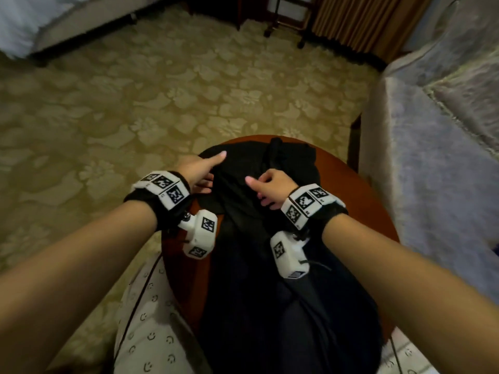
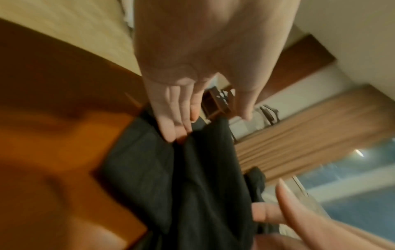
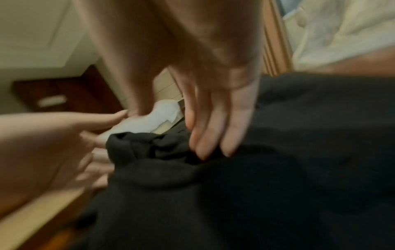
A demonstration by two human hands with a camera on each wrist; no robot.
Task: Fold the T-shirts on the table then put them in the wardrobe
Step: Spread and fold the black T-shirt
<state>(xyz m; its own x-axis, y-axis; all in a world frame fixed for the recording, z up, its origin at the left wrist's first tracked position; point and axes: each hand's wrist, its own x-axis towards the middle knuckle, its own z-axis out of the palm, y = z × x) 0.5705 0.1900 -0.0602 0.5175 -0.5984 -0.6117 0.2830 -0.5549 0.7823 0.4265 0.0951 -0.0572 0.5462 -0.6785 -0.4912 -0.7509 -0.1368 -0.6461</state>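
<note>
Head view, six o'clock outward: a black T-shirt point(image 1: 270, 265) drapes over the round wooden table point(image 1: 359, 193), hanging toward the person. At centre, the left hand point(image 1: 198, 168) and right hand point(image 1: 271, 186) each pinch a fold of cloth, thumbs raised. Soft, light and limp, it would likely sag; best taken at the shoulders. At twelve o'clock, patterned carpet point(image 1: 162, 90).

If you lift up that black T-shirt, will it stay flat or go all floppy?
Probably floppy: the black T-shirt already bunches into soft wrinkles where the left hand and right hand touch it. It likely droops too, since it hangs over the round table edge. It looks light.
</note>
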